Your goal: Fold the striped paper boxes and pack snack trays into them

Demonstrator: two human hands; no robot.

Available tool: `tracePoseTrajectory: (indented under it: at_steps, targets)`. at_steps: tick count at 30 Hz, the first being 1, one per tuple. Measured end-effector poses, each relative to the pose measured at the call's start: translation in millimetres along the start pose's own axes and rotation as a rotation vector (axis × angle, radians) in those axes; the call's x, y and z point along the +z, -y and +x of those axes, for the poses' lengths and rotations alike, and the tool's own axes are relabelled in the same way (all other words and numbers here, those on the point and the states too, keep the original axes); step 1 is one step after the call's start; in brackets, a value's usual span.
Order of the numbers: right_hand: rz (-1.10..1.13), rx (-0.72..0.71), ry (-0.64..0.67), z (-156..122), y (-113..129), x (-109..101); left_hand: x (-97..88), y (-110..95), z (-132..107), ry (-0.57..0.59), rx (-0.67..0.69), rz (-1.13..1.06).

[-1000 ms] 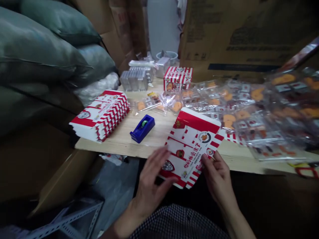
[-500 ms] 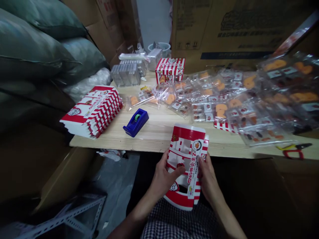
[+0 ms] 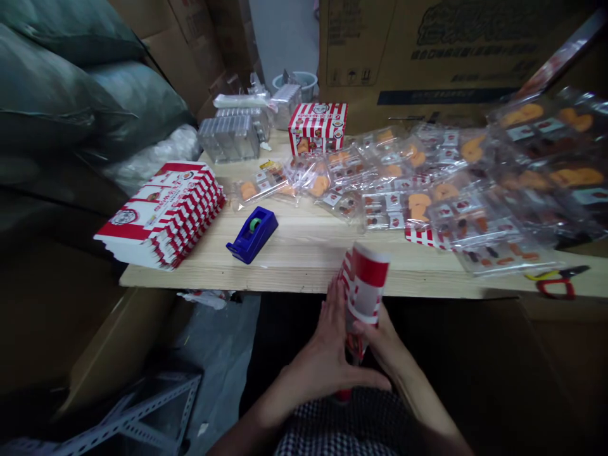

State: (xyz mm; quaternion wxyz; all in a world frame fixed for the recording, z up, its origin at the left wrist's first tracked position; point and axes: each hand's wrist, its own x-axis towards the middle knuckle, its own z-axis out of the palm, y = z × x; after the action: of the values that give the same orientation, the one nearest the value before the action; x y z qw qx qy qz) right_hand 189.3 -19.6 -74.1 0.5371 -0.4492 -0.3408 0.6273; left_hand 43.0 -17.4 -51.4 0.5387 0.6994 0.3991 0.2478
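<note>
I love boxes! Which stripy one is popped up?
The box at the back, beside the clear cases, with top and sides showing. Stacked cartons lie flat; the carton in the hands is bent; one under packets is mostly hidden.

A wooden table (image 3: 308, 253) bears stacked cartons (image 3: 164, 212), a tape dispenser (image 3: 253, 235), clear packets (image 3: 468, 215) and scissors (image 3: 557, 283).

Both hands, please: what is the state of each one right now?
Left hand: open, fingers straight against the red-and-white printed cardboard box.
Right hand: holding the same box, fingers mostly hidden.
</note>
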Motion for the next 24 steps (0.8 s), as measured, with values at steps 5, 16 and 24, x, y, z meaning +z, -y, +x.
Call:
tracePoseTrajectory:
  at_steps: [5,16,24]
  targets:
    - [0.268,0.122,-0.369,4.6,9.3,-17.7,-34.7,-6.8,6.0,-0.033,-0.102,-0.445]
    - [0.072,0.052,-0.244,23.1,1.2,-7.1,-10.4,-1.2,4.0,-0.153,-0.368,-0.929]
    - [-0.203,-0.144,-0.141,-11.0,20.1,16.4,2.8,-19.9,-3.8,-0.206,0.081,0.166]
